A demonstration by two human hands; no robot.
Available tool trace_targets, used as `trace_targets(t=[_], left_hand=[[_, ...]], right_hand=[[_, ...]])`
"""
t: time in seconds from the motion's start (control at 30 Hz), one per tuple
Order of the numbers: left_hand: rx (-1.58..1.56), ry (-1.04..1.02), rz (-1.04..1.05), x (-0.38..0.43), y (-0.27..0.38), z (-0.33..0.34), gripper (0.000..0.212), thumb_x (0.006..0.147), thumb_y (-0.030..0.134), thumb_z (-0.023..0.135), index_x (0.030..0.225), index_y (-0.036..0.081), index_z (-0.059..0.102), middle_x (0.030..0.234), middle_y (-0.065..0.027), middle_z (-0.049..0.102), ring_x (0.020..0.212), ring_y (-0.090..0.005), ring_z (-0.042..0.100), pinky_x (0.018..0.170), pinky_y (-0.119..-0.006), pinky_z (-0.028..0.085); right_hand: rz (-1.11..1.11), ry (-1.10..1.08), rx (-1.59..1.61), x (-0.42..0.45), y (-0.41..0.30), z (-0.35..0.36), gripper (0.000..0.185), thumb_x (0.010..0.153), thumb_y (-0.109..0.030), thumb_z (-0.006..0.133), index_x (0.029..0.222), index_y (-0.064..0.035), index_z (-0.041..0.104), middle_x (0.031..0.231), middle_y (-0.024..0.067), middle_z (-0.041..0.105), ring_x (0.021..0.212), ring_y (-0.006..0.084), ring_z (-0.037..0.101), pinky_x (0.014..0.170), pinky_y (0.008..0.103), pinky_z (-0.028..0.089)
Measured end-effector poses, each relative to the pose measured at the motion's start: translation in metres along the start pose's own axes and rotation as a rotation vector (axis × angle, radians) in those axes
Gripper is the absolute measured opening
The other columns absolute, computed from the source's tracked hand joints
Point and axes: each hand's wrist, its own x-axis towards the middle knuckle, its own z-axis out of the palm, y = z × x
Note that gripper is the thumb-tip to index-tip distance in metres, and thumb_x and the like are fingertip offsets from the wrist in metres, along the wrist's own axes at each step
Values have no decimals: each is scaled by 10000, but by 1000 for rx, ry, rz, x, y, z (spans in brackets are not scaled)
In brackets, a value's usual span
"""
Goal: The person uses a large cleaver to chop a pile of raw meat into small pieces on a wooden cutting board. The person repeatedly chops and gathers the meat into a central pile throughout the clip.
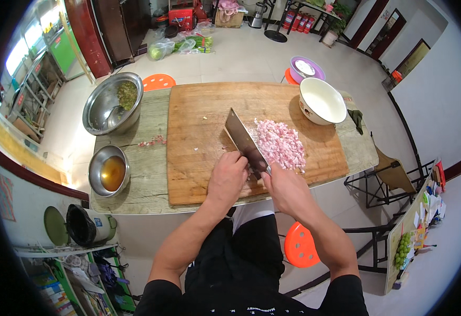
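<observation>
My right hand grips the handle of a broad Chinese cleaver. The blade stands on edge, slanting away to the left across a wooden cutting board. My left hand is at the blade's left face, its fingers curled against the steel near the heel. A few meat bits show by those fingers; what lies under them is hidden. To the right of the blade spreads a pile of finely diced pink-and-white raw meat. Small scraps dot the board to the left.
A cream enamel bowl sits on the board's far right corner. At the table's left stand a steel basin with green chopped filling and a ladle, and a steel bowl of amber liquid. An orange stool is beside my legs.
</observation>
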Motion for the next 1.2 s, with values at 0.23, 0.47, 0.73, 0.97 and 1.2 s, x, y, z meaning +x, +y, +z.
trace_targets(t=[0.23,0.47,0.73,0.97,1.2], left_hand=[[-38,-15,34,0,-3,5,134,848,34,744,963,31,675,1054,-142,638,1048,-363,635,937,-476,544],[-23,-193,139,-16,-1,-22,321,940,108,759,1249,33,721,1345,-166,683,1287,-384,619,1118,-497,498],[175,-98,10,-18,11,-24,585,944,247,819,1449,20,630,1589,-261,516,1486,-487,461,1218,-555,416],[-36,-141,-82,-8,0,-19,434,918,225,837,1269,2,715,1318,-195,672,1260,-416,618,1054,-481,522],[-67,-27,51,-14,3,-19,177,905,105,789,1050,20,734,1067,-136,696,1058,-360,671,917,-452,562]], right_hand=[[-1,49,-7,5,-9,8,310,1112,-249,575,1023,47,568,802,287,710,755,491,718,654,585,562],[278,20,109,46,37,17,487,1106,-407,572,1157,65,680,993,324,752,999,509,730,893,599,560],[435,77,184,16,95,7,408,1084,-339,652,1050,63,709,966,333,736,934,532,708,810,592,541],[277,39,458,-15,30,-29,280,1080,-207,671,1226,29,644,759,154,673,543,228,673,579,430,548],[87,-8,163,-31,10,-20,241,1055,-180,664,1186,1,573,930,316,698,907,546,663,777,608,505]])
